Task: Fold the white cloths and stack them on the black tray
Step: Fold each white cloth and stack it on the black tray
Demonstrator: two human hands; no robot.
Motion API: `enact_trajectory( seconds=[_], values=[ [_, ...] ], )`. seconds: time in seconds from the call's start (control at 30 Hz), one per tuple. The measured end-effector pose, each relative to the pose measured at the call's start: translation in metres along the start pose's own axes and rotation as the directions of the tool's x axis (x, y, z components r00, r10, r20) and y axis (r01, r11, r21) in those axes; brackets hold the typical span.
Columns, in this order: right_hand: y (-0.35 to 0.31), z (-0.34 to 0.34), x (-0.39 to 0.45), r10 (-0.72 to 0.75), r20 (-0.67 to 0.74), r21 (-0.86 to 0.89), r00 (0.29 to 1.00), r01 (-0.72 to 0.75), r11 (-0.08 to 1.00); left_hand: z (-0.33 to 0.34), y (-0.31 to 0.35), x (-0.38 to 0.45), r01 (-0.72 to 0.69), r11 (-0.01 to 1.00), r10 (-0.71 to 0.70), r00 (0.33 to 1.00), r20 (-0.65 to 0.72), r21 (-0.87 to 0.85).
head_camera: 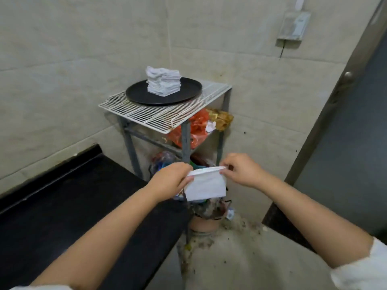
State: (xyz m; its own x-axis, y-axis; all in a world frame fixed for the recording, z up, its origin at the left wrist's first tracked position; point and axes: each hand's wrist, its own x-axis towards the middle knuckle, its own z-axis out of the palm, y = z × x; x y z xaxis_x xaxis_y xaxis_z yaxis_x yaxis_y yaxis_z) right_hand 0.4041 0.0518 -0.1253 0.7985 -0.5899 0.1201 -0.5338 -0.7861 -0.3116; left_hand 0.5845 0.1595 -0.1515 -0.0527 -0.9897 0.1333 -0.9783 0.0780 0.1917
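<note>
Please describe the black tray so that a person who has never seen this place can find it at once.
Against the tiled wall stands a grey metal rack with a white wire shelf on top. The round black tray lies flat on that shelf. It alone carries a stack of folded white cloths.

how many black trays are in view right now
1. The black tray sits on the white wire rack against the wall, with a stack of folded white cloths on it. No other tray shows.
</note>
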Motion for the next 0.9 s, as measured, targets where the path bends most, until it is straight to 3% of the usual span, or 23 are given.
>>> enact_trajectory(
  seconds=[0.2,0.47,0.57,0.67,0.77,0.9],
  values=[
    [0.036,-0.076,0.142,-0.084,-0.183,0.073,0.98,0.099,0.992,-0.074,-0.054,0.116,0.075,0.997,-0.07,0.981,-0.184,0.024],
    [0.068,-0.121,0.308,-0.169,-0.237,0.201,0.957,0.218,0.955,-0.136,-0.127,0.227,0.27,0.963,-0.257,0.897,-0.358,-0.016],
    [0.077,-0.125,0.378,-0.216,-0.241,0.209,0.946,0.268,0.94,-0.148,-0.158,0.27,0.408,0.912,-0.384,0.828,-0.408,-0.029],
    [0.081,-0.135,0.448,-0.253,-0.31,0.266,0.917,0.339,0.902,-0.174,-0.188,0.314,0.52,0.846,-0.503,0.703,-0.502,-0.12],
    [0.079,-0.148,0.506,-0.278,-0.399,0.361,0.874,0.429,0.828,-0.204,-0.21,0.348,0.604,0.788,-0.535,0.575,-0.619,-0.12],
    [0.084,-0.135,0.551,-0.324,-0.452,0.327,0.831,0.493,0.806,-0.205,-0.23,0.371,0.655,0.748,-0.542,0.515,-0.664,-0.102]
  ],
)
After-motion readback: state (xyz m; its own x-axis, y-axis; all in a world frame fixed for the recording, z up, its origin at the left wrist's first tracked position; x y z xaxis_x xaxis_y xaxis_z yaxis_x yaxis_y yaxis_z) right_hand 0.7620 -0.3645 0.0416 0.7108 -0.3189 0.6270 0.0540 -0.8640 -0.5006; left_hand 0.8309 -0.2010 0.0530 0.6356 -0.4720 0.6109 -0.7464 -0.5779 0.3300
